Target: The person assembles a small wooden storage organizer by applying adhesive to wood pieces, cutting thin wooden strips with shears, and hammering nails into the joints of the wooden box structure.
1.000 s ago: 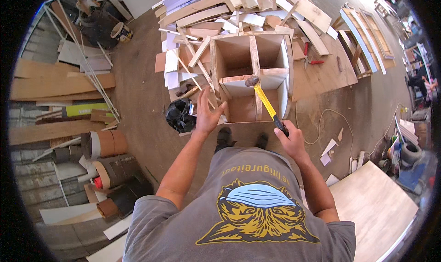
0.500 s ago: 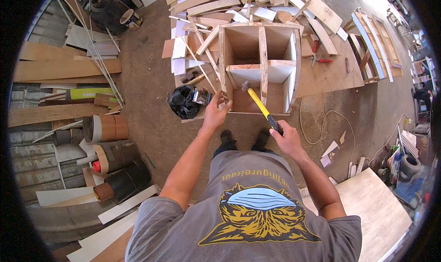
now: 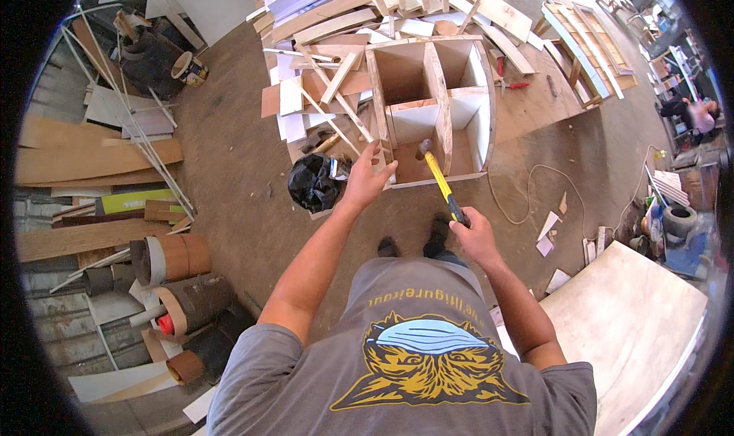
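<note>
My right hand is closed round the black grip of a hammer with a yellow-and-black handle. Its metal head hangs over the near compartments of an unfinished wooden cabinet frame, which has a middle divider, a cross shelf and white inner panels. By the cabinet's near left corner is my left hand, thumb and fingers apart. I see nothing held in it; whether its fingertips touch the wood I cannot tell. Just left of that hand sits a black plastic bag with a small clear packet beside it.
Scrap boards are heaped behind the cabinet. Red-handled pliers lie to its right, and a cord curls over the floor. Rolls of sheet material stand at left. A large pale board is at lower right; a person sits far right.
My view has turned slightly, so the surroundings have shifted. My left hand's thumb and fingers have spread wider at the corner. The hammer is still in my right hand.
</note>
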`<act>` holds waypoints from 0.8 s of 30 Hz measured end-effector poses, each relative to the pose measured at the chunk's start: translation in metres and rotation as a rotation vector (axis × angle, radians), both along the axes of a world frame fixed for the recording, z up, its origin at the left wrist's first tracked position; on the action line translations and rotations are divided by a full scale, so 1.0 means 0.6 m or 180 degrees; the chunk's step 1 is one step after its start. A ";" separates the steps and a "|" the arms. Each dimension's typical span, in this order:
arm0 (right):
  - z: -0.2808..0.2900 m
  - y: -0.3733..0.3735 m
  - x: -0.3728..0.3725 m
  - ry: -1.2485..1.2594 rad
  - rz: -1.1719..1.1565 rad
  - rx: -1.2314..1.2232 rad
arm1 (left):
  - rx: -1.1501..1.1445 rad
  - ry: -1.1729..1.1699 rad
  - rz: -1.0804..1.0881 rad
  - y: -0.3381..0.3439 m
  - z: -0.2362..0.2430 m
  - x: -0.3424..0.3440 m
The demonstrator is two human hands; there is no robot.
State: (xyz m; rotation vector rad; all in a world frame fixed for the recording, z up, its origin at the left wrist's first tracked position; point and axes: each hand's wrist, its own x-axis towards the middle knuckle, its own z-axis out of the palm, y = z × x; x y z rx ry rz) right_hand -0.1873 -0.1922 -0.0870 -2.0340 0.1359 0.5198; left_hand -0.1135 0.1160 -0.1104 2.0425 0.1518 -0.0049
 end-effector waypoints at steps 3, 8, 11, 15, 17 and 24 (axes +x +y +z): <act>0.008 0.013 -0.014 0.0054 -0.0288 0.0205 | -0.0007 -0.0258 -0.0012 -0.002 0.002 0.006; 0.049 0.008 -0.032 -0.0078 -0.0573 0.0439 | 0.1229 -0.1420 0.0216 -0.031 0.051 0.019; 0.070 -0.003 -0.018 -0.0119 -0.0745 0.0608 | 0.1582 -0.1802 -0.0055 -0.047 0.095 0.045; 0.116 -0.034 0.049 -0.1071 -0.0324 0.0014 | 0.2416 -0.1894 -0.0497 -0.057 0.105 0.119; 0.174 -0.050 0.104 -0.1278 0.0084 -0.0591 | 0.2785 -0.1836 -0.0644 -0.057 0.113 0.157; 0.358 -0.020 0.314 -0.1114 0.1567 -0.1647 | 0.3869 -0.0363 -0.1607 -0.025 0.121 0.237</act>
